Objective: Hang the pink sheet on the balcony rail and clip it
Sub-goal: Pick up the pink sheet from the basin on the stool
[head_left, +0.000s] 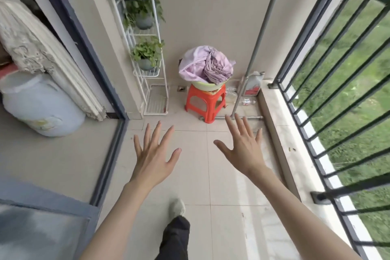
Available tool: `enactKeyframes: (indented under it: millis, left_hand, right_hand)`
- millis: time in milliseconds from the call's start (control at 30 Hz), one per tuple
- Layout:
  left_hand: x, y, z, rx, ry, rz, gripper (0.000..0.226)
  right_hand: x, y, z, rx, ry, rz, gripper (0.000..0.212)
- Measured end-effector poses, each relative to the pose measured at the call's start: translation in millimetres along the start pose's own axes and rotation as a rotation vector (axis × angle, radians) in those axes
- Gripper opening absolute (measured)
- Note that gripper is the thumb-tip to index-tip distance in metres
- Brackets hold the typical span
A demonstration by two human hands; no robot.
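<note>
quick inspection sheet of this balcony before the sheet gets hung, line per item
surface: pale floor tiles, bare near the hands
job's things: pink sheet bunched in a basin on the orange stool; balcony rail bare; no clips seen
clutter: white plant rack with potted plants, jug and bottles in the corner, white barrel indoors
grippers: left hand and right hand both spread, fingers straight, holding nothing
cables: nothing seen
surroundings: grey pole, grass beyond the rail

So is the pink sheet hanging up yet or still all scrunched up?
Scrunched up. The pink sheet sits bunched in a basin on the red stool.
</note>
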State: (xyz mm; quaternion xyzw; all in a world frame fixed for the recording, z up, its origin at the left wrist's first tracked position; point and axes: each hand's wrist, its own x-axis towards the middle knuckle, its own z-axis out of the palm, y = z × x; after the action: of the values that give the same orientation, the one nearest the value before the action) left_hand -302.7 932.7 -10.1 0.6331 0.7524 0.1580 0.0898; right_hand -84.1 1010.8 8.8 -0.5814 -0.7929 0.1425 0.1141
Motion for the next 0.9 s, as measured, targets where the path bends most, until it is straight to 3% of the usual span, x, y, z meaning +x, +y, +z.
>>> enactKeyframes:
  millis: [300, 600, 900]
  left_hand:
    - [247, -36, -19, 0.0, -0.004, 0.122, 0.079]
    - [410, -22, 50, 0.007, -0.205, 0.19, 0.082]
    - [585, 12, 109, -0.09, -0.306, 0.106, 0.086]
  right_hand:
    - [206, -15, 0, 0.051, 0.083, 0.082, 0.075]
    - [358, 44, 20, 0.043, 0.027, 0.22, 0.073]
    - [525, 126, 40, 0.102, -0.117, 0.274, 0.075]
